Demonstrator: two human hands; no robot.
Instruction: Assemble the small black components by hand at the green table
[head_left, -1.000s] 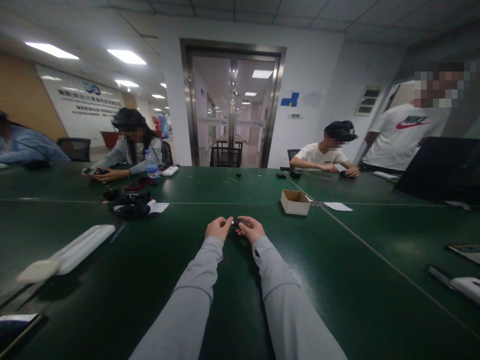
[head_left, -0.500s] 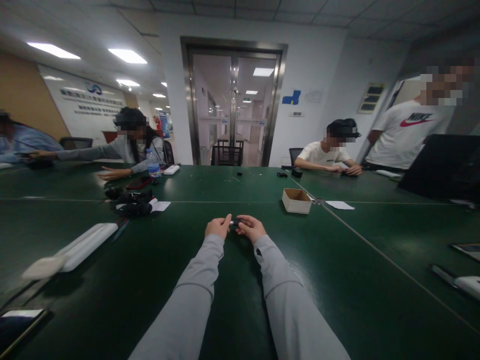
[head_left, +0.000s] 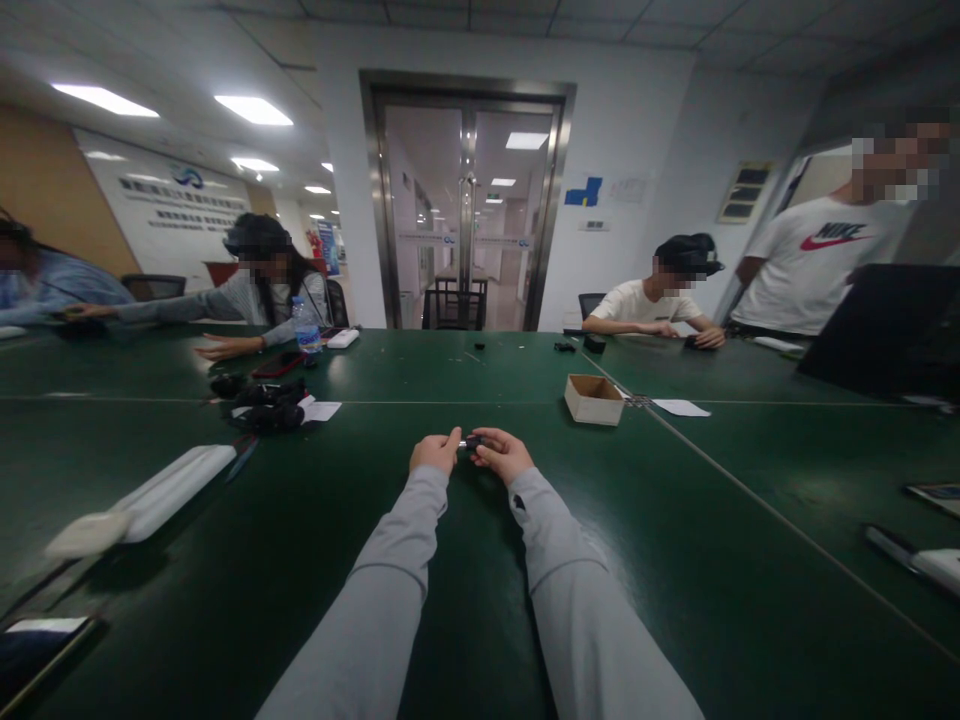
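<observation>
Small black piece with a shiny end (head_left: pixel 471 443) is held up between the two hands, just above the tabletop (head_left: pixel 300 560), nearer the wearer than the open box (head_left: pixel 594 402) and to its left. The left hand (head_left: pixel 433 453) has its grip closed on the shiny end, thumb uppermost; the right hand (head_left: pixel 505 455) has its grip clamped on the black end, thumb and fingers pinching it. The fingertips of the two hands are near each other, and the piece is too small to tell more of its shape.

Just right of the box lies a sheet of white paper (head_left: pixel 681 408). Well to the left of the box are a tangle of black gear (head_left: pixel 271 408), a water bottle (head_left: pixel 306 328) standing upright beyond it, and a long white case (head_left: pixel 176 492) closer to the wearer. Beyond the box, to its right, a seated person in a pale T-shirt (head_left: pixel 645 305) has both hands at a small dark object (head_left: pixel 697 341). Far left of the box, another seated person in a headset (head_left: pixel 259 240) stretches an arm sideways over the tabletop.
</observation>
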